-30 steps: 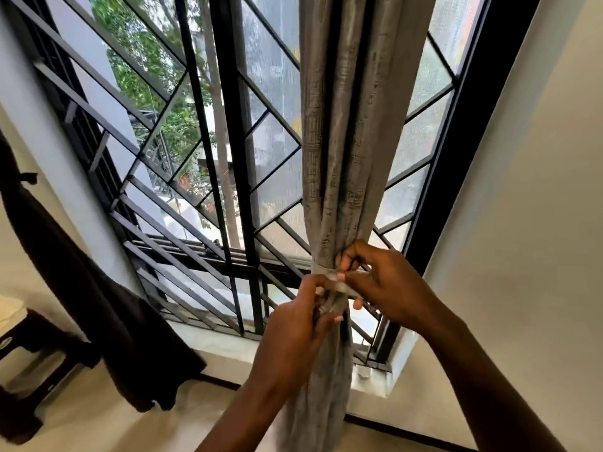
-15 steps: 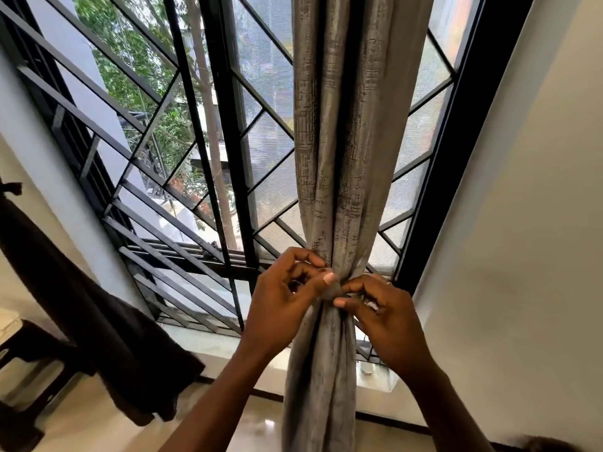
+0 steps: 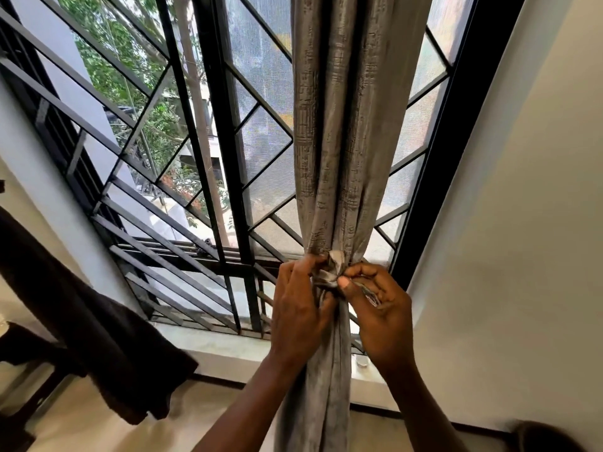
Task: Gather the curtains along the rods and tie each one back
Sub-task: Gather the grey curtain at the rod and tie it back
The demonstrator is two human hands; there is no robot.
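Note:
A grey textured curtain [image 3: 346, 132] hangs gathered into a narrow bunch in front of the window's right side. A matching grey tie-back strip [image 3: 330, 270] wraps the bunch at its waist, with a small knot or loop standing up between my hands. My left hand [image 3: 298, 308] pinches the strip from the left side of the bunch. My right hand [image 3: 378, 308] pinches it from the right, and a loose end of the strip lies across its palm. The rod is out of view above.
A black window grille [image 3: 182, 203] with diagonal bars fills the left and middle. A dark curtain [image 3: 98, 334] hangs at the lower left, over a dark stool [image 3: 23, 350]. The pale sill [image 3: 222, 349] runs below the grille, and a cream wall [image 3: 522, 223] stands at the right.
Both hands have stayed at the curtain's waist and worked the strip. A small knot or loop of the strip now stands up between my fingers, and an end lies in my right palm.

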